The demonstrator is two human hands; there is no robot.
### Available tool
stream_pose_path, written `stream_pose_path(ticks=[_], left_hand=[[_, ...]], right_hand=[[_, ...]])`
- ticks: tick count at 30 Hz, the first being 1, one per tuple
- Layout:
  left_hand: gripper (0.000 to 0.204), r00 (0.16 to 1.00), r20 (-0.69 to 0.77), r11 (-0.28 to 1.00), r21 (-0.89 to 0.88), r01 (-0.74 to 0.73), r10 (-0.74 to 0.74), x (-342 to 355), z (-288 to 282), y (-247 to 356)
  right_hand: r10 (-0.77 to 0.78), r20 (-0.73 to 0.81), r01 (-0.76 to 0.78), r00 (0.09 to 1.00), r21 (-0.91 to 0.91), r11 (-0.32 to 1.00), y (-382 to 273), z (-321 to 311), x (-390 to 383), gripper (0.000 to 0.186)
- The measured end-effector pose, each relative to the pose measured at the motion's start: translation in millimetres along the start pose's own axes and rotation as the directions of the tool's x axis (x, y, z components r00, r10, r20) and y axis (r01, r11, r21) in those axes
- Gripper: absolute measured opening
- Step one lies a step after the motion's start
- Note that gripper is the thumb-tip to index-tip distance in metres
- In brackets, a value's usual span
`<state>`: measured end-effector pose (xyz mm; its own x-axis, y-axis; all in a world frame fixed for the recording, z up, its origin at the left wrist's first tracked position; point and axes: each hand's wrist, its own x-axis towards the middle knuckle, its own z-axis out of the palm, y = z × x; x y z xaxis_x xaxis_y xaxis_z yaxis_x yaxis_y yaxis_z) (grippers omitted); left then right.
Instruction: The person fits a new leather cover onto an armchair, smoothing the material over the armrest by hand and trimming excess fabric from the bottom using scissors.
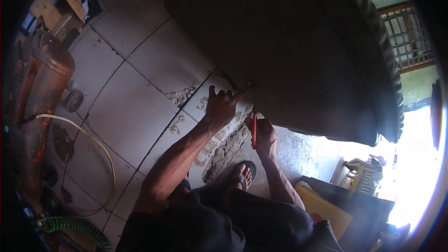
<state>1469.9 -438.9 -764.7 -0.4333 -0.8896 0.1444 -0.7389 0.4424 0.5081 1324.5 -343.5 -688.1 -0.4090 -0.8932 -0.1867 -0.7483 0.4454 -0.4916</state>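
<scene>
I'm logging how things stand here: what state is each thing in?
Left hand: unclenched, one digit stretched to the dark covered object
Right hand: closed around the red-handled tool
Red-handled tool: held; its tip is too dark to tell
Dark covered object: puckered along its right edge
Floor tiles: chipped, stained
Tank: worn, rusty-looking
Pale hose: loosely curved
Green hose: coiled

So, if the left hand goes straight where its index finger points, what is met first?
Probably the large dark panel; the left hand overlaps its edge in view, but depth is unclear.
</scene>
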Motion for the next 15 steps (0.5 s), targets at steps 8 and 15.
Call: stream_pose_path(ticks=[8, 15], left_hand=[[0.092, 0.998, -0.059, 1.000, -0.018, -0.012, 0.011, -5.3, -3.3, -4.2], [0.076, 0.999, -0.042, 1.000, -0.015, -0.012, 0.011, -6.6, -2.2, -6.7]], right_hand=[[-0.112, -0.091, 0.090, 0.989, -0.219, 0.972, -8.1, -2.9, -5.3, 0.047], [-0.210, -0.106, 0.184, 0.972, -0.219, 0.958, -9.7, -9.5, 7.8, 0.041]])
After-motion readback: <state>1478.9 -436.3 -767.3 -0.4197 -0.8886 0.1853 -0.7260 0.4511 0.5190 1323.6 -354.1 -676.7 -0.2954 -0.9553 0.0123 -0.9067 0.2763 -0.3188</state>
